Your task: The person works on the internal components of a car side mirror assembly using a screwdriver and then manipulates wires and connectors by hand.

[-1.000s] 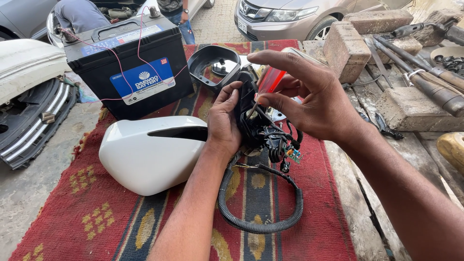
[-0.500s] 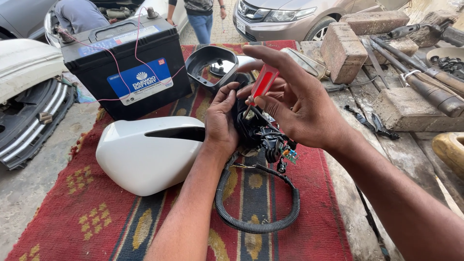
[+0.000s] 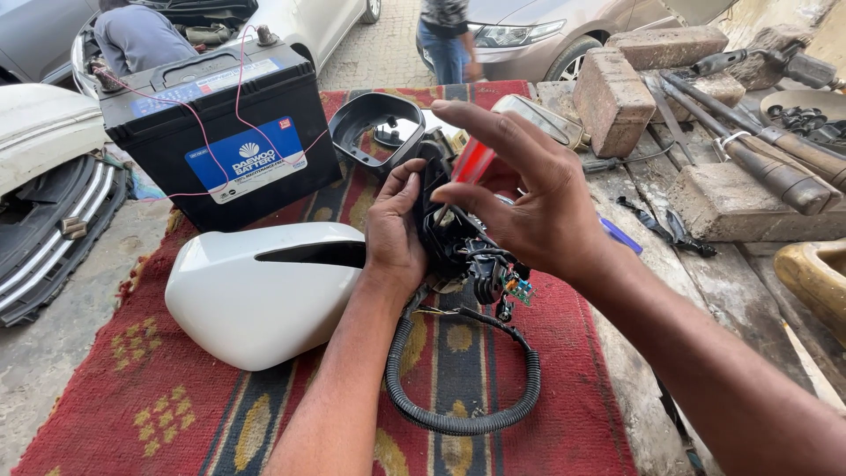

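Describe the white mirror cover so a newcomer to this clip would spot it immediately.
Start at the black car battery at the back of the red patterned rug. In front of it, beside the person's left hand, lies the white mirror cover. It is the only glossy, rounded white shell on the rug, with a dark slot across its top.

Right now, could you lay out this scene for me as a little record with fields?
Left hand: grips a black mirror mechanism with loose wiring, held upright over the rug
Right hand: holds a red-handled screwdriver at the mechanism
Hose: black corrugated cable sleeve loops from the mechanism onto the red patterned rug
Beside left forearm: white side-mirror cover
Behind: black car battery with thin pink wires
Right side: bricks and metal tools
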